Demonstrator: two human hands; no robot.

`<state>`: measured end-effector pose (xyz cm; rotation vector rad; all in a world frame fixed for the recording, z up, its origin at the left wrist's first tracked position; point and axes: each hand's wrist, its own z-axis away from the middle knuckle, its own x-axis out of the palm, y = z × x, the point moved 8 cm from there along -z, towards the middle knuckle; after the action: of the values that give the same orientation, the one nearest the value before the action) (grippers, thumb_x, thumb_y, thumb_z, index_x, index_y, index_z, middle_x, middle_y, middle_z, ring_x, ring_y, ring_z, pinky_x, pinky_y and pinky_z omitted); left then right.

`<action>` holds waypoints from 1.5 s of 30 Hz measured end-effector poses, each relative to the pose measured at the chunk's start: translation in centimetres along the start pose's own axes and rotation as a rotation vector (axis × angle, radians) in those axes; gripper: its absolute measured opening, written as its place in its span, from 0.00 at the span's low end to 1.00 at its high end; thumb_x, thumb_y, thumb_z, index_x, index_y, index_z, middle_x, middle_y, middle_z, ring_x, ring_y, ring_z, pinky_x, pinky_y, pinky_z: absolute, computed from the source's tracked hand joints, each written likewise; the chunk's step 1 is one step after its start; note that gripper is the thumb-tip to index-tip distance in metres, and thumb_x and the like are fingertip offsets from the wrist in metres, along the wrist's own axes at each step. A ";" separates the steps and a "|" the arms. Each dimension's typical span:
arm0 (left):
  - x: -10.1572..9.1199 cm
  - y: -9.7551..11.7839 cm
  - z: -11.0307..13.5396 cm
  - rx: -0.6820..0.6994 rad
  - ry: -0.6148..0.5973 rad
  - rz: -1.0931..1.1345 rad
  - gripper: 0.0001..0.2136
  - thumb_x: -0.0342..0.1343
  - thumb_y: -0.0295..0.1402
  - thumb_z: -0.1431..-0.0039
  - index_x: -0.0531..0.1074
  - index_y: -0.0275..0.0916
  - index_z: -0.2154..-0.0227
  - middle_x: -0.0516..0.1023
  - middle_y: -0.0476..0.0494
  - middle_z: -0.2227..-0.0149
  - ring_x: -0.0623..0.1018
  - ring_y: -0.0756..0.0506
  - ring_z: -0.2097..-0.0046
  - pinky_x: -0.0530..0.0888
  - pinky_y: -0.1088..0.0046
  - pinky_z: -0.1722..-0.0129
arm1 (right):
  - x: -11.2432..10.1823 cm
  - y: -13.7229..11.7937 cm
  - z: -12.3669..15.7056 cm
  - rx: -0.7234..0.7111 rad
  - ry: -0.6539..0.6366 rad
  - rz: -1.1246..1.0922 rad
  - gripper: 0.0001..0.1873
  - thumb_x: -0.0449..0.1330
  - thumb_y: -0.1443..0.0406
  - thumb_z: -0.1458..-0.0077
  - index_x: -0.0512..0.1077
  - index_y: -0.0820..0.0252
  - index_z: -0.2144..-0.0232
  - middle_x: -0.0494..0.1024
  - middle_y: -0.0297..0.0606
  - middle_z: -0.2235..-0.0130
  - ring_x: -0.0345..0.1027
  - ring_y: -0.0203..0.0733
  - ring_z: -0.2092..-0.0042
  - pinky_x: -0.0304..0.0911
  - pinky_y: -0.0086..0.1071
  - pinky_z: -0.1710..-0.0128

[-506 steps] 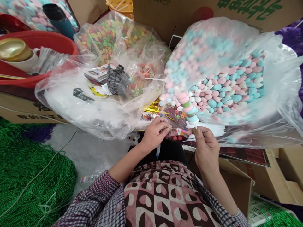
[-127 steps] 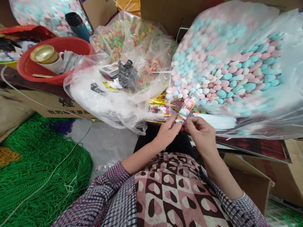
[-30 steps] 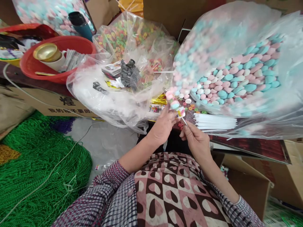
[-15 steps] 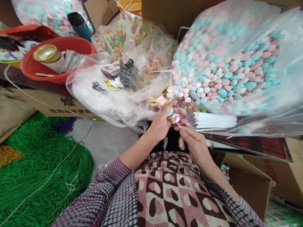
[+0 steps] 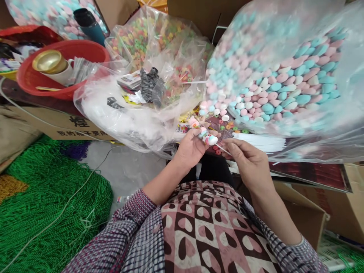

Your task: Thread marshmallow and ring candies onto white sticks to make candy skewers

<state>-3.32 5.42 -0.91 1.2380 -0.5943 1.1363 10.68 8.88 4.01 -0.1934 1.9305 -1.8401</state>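
Several pastel marshmallow-like candies and coloured rings point(image 5: 212, 140) are strung on a thin white stick point(image 5: 223, 149), together forming a candy skewer. My left hand point(image 5: 189, 151) is closed round its candied part, thumb on top and fingers beneath. At the lower right, my right hand point(image 5: 251, 161) pinches the bare end of the stick between thumb and fingers. Just behind my left hand, small pink and white pieces show at the skewer's far end. Loose coloured rings point(image 5: 229, 125) lie on the table past my fingers, beside a bundle of white sticks point(image 5: 258, 143).
A large clear bag point(image 5: 273, 91) of pink, blue and white candies fills the right. Behind are a bag of coloured rings point(image 5: 136, 38) and a red basin point(image 5: 93, 51) holding bowls. Green beaded strands point(image 5: 57, 204) heap at the lower left; an open carton point(image 5: 304, 220) stands at the right.
My right hand has moved right and slightly up, and more of the white stick shows between the hands. A white candy now shows at the near end of the strung pieces.
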 end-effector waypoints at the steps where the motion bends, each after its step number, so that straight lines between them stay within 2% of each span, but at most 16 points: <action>1: 0.0 0.2 0.0 0.008 -0.016 0.010 0.09 0.47 0.29 0.41 0.73 0.36 0.65 0.80 0.44 0.71 0.82 0.44 0.62 0.75 0.70 0.60 | 0.1 0.0 -0.2 0.016 -0.030 -0.050 0.12 0.64 0.55 0.44 0.80 0.53 0.61 0.83 0.35 0.63 0.75 0.38 0.67 0.73 0.34 0.63; 4: 0.0 0.7 0.1 0.027 -0.037 0.040 0.08 0.48 0.29 0.44 0.73 0.36 0.68 0.80 0.44 0.72 0.82 0.42 0.59 0.76 0.66 0.56 | 1.1 -0.3 -0.4 0.068 -0.225 -0.189 0.13 0.64 0.54 0.45 0.81 0.55 0.63 0.83 0.37 0.67 0.76 0.40 0.67 0.72 0.32 0.67; 6: 0.0 0.9 0.2 0.019 -0.038 0.048 0.07 0.48 0.29 0.46 0.72 0.37 0.71 0.80 0.43 0.72 0.82 0.41 0.57 0.76 0.62 0.54 | 1.3 -0.7 -0.5 0.071 -0.282 -0.206 0.13 0.64 0.54 0.45 0.81 0.56 0.64 0.83 0.39 0.66 0.77 0.42 0.66 0.72 0.33 0.67; 11: 0.0 0.1 0.2 -0.036 -0.055 0.003 0.07 0.50 0.31 0.51 0.72 0.38 0.73 0.80 0.41 0.68 0.81 0.38 0.55 0.76 0.58 0.55 | 1.2 -1.6 -0.9 -0.027 -0.111 0.040 0.09 0.63 0.59 0.45 0.80 0.55 0.67 0.83 0.37 0.67 0.77 0.43 0.64 0.73 0.38 0.60; 14: 0.0 -0.6 0.2 -0.079 -0.054 -0.027 0.08 0.50 0.33 0.54 0.72 0.38 0.73 0.81 0.39 0.64 0.80 0.37 0.54 0.76 0.56 0.56 | 2.6 -2.1 -0.9 -0.138 -0.124 0.238 0.08 0.61 0.60 0.44 0.80 0.55 0.67 0.83 0.37 0.65 0.76 0.44 0.63 0.72 0.40 0.56; 18: -0.4 -0.9 0.2 -0.099 -0.027 -0.033 0.08 0.50 0.34 0.55 0.71 0.38 0.73 0.81 0.40 0.64 0.80 0.37 0.54 0.75 0.56 0.56 | 3.4 -2.7 -0.7 -0.262 -0.142 0.378 0.09 0.58 0.63 0.43 0.80 0.55 0.68 0.83 0.36 0.66 0.76 0.43 0.64 0.71 0.38 0.57; 27: -0.5 -1.2 0.1 -0.127 -0.006 -0.027 0.07 0.49 0.32 0.58 0.69 0.38 0.75 0.80 0.40 0.68 0.80 0.38 0.57 0.75 0.58 0.58 | 4.1 -2.8 -0.4 -0.358 -0.235 0.498 0.11 0.56 0.65 0.42 0.80 0.56 0.68 0.84 0.36 0.66 0.77 0.43 0.65 0.69 0.35 0.61; 33: -0.7 -1.6 0.0 -0.136 0.008 -0.062 0.06 0.51 0.32 0.59 0.69 0.39 0.76 0.78 0.42 0.71 0.80 0.40 0.61 0.75 0.60 0.60 | 4.4 -2.6 -0.2 -0.396 -0.239 0.577 0.12 0.55 0.66 0.43 0.79 0.56 0.69 0.84 0.37 0.67 0.76 0.42 0.67 0.67 0.33 0.64; 39: -0.6 -1.6 0.1 -0.129 0.029 -0.072 0.04 0.51 0.32 0.60 0.67 0.39 0.77 0.77 0.44 0.72 0.79 0.42 0.63 0.75 0.64 0.63 | 4.3 -2.5 0.0 -0.419 -0.196 0.633 0.11 0.54 0.67 0.44 0.77 0.56 0.71 0.81 0.34 0.72 0.71 0.37 0.73 0.64 0.29 0.68; 45: -0.9 -1.7 0.0 -0.111 0.044 -0.054 0.04 0.51 0.30 0.57 0.68 0.39 0.76 0.76 0.45 0.74 0.79 0.43 0.65 0.75 0.67 0.64 | 4.2 -1.9 0.2 -0.525 -0.058 0.754 0.09 0.54 0.68 0.46 0.74 0.57 0.71 0.80 0.35 0.72 0.72 0.38 0.72 0.61 0.29 0.70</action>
<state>-2.09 5.23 -2.40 1.1250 -0.5799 1.0682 6.68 6.80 4.94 0.2841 2.0200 -0.8282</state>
